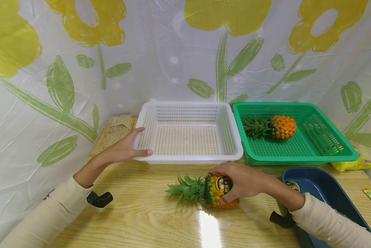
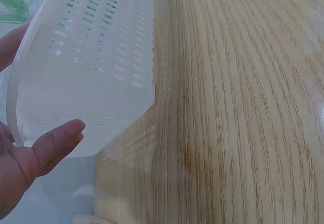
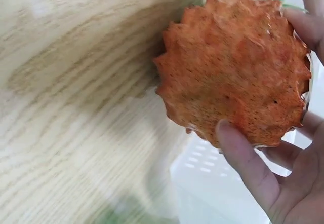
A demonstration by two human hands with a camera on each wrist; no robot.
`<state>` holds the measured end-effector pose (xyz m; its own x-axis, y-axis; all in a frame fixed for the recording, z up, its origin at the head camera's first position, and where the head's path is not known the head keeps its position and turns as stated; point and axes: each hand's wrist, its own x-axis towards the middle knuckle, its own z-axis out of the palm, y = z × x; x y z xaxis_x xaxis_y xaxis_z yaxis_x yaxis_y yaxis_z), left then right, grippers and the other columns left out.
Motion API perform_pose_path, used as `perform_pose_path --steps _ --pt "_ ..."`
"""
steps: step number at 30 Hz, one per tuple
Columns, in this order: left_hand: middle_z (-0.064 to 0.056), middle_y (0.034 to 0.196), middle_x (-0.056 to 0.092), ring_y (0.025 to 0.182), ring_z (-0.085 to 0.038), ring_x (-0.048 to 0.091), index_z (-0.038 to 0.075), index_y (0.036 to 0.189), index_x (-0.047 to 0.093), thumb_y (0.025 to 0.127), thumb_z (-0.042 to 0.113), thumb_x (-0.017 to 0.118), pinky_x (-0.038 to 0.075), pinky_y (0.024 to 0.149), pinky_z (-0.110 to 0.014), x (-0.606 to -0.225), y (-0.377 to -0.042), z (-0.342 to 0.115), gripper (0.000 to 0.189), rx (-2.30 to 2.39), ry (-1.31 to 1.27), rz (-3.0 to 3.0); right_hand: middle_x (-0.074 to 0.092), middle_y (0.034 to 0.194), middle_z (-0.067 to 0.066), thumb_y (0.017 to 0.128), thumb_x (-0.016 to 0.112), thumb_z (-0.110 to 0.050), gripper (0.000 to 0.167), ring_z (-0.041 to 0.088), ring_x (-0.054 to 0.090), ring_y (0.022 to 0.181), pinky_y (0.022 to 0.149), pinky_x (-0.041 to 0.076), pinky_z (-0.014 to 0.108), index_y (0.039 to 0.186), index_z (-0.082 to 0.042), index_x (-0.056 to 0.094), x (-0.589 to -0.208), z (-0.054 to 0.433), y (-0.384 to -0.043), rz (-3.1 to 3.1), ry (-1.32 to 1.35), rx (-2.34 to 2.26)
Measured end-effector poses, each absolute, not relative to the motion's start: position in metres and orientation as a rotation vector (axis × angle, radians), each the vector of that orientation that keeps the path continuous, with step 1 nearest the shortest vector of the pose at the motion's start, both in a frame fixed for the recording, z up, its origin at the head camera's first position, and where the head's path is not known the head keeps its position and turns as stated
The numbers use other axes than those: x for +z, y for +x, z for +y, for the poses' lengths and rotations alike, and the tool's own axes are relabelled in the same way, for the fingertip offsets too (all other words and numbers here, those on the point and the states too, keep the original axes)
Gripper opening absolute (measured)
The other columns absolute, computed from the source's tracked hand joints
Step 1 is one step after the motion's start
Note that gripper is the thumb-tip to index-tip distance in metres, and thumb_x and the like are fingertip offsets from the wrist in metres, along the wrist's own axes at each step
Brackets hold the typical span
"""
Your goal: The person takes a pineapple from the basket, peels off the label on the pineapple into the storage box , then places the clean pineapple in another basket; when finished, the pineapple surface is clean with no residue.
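Pineapple [image 1: 211,193] at the surface of the desk [image 1: 135,210], before the white basket [image 1: 186,157], is clamped in my right hand [image 1: 245,181], my left hand [image 1: 123,147] resting spread on the basket's rim: seemingly the grasping step, any lift needing a firm hold.

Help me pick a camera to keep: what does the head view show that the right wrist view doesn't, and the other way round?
Only the head view shows the blue tray, the second pineapple lying in the green basket, and the label on the held pineapple.

Only the right wrist view shows the held pineapple's orange base face-on.

Both show the right hand gripping that pineapple, some of its green leaves, the wooden table and at least part of the white basket.
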<state>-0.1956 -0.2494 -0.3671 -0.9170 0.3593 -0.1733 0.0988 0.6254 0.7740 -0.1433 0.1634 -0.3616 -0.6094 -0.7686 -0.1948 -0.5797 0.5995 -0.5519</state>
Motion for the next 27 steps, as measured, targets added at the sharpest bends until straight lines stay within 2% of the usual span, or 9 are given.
perform_pose_path --steps 3,9,16,21,24,27 --pt "-0.031 0.156 0.023 0.139 -0.046 0.037 0.003 0.160 0.004 0.088 0.040 0.078 0.029 0.114 -0.065 -0.367 -0.195 -0.249 0.110 1.185 0.364 2.536 0.060 0.128 -0.004 0.076 0.084 -0.048 0.081 0.014 0.058 0.107 0.082 0.053 0.032 0.144 -0.017 0.052 -0.364 0.163 -0.142 2.430 -1.054 -0.631" --pt "-0.031 0.155 0.024 0.138 -0.045 0.038 0.003 0.160 0.005 0.088 0.041 0.077 0.029 0.114 -0.064 -0.366 -0.194 -0.249 0.109 1.174 0.364 2.545 0.060 0.131 -0.001 0.077 0.083 -0.050 0.081 0.016 0.056 0.112 0.089 0.051 0.038 0.143 -0.014 0.053 -0.365 0.163 -0.141 2.432 -1.017 -0.654" --pt "-0.033 0.149 0.029 0.131 -0.044 0.042 0.000 0.159 0.011 0.087 0.040 0.078 0.032 0.112 -0.064 -0.364 -0.195 -0.248 0.106 1.117 0.385 2.615 0.060 0.125 0.004 0.080 0.083 -0.040 0.073 0.015 0.059 0.103 0.077 0.055 0.025 0.141 -0.011 0.055 -0.367 0.164 -0.142 2.367 -0.978 -0.776" --pt "-0.031 0.139 0.040 0.121 -0.041 0.053 -0.002 0.157 0.016 0.088 0.036 0.078 0.040 0.106 -0.059 -0.359 -0.194 -0.248 0.101 1.080 0.413 2.667 0.061 0.125 0.003 0.081 0.082 -0.041 0.071 0.014 0.059 0.103 0.080 0.054 0.026 0.140 -0.012 0.056 -0.368 0.164 -0.142 2.377 -0.989 -0.788" --pt "-0.033 0.144 0.034 0.127 -0.045 0.051 -0.003 0.158 0.014 0.090 0.034 0.076 0.046 0.102 -0.056 -0.355 -0.192 -0.251 0.099 1.092 0.416 2.653 0.061 0.125 0.001 0.081 0.082 -0.044 0.071 0.013 0.059 0.103 0.081 0.054 0.028 0.140 -0.013 0.056 -0.369 0.164 -0.142 2.384 -0.985 -0.787" --pt "-0.034 0.154 0.018 0.139 -0.051 0.037 -0.001 0.159 0.012 0.092 0.037 0.074 0.047 0.102 -0.058 -0.349 -0.189 -0.255 0.099 1.084 0.388 2.647 0.061 0.124 0.001 0.081 0.082 -0.046 0.072 0.013 0.059 0.103 0.081 0.054 0.028 0.140 -0.013 0.056 -0.370 0.164 -0.142 2.384 -0.981 -0.789"
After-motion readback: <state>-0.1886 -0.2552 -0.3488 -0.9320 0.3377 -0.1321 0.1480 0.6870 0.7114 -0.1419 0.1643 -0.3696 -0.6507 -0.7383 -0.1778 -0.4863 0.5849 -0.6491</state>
